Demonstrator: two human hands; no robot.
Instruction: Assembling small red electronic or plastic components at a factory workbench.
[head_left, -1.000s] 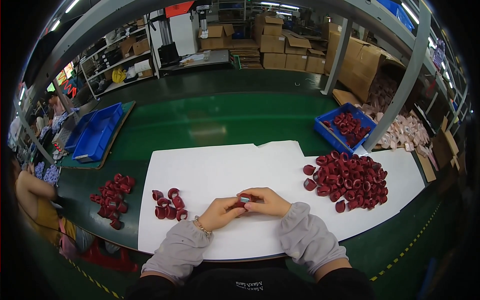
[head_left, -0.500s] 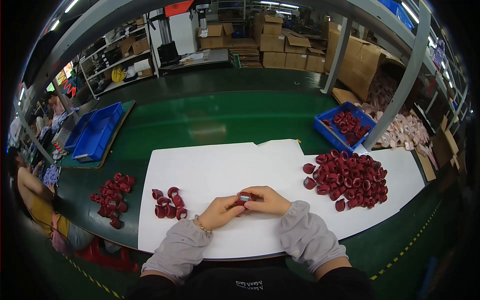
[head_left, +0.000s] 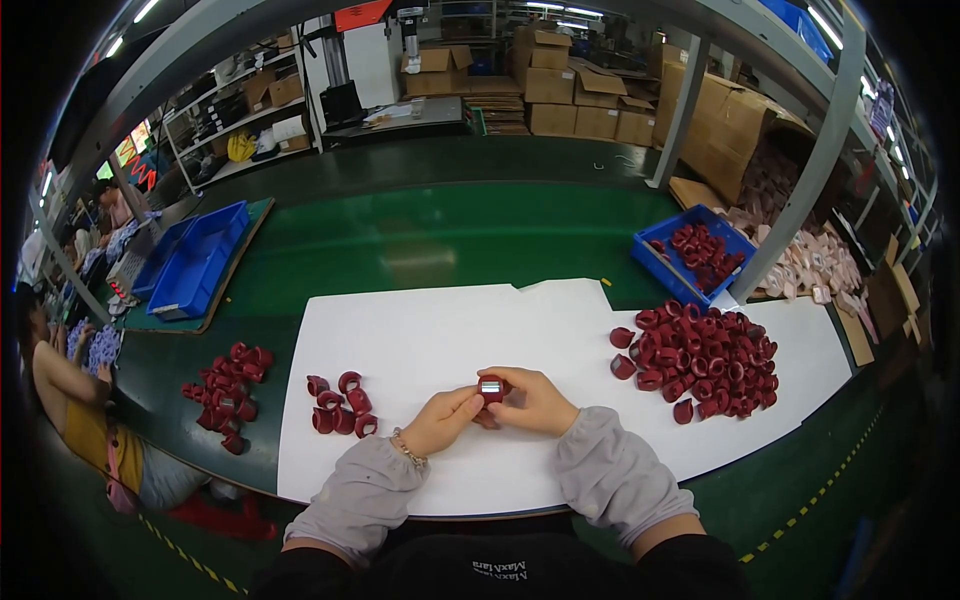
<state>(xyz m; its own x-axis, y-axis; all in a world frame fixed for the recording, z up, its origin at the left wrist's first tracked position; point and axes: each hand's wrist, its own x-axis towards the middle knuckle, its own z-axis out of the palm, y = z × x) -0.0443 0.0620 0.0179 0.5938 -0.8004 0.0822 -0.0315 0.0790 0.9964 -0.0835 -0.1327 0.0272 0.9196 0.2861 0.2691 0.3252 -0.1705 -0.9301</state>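
A dark red ring-shaped piece (head_left: 490, 386) with a shiny rectangular window on its face is held up between both hands. My left hand (head_left: 443, 420) pinches it from the left side. On the right, the thumb and fingers of my right hand (head_left: 533, 402) close around its other edge. Both hands are over a white sheet (head_left: 400, 320) on the bench. Left of them lies a small group of similar red pieces (head_left: 343, 404). A large heap of the same kind (head_left: 705, 362) sits to the right on the sheet.
Another red cluster (head_left: 232, 390) lies on the green bench at the left. A blue bin (head_left: 640, 250) of red pieces stands behind the heap, beside a metal post (head_left: 800, 190) and pale pink parts (head_left: 810, 260). Blue trays (head_left: 205, 262) stand far left, near another seated person.
The red piece has been turned and raised slightly, so its window now faces up more fully. Both hands keep hold of it in nearly the same place.
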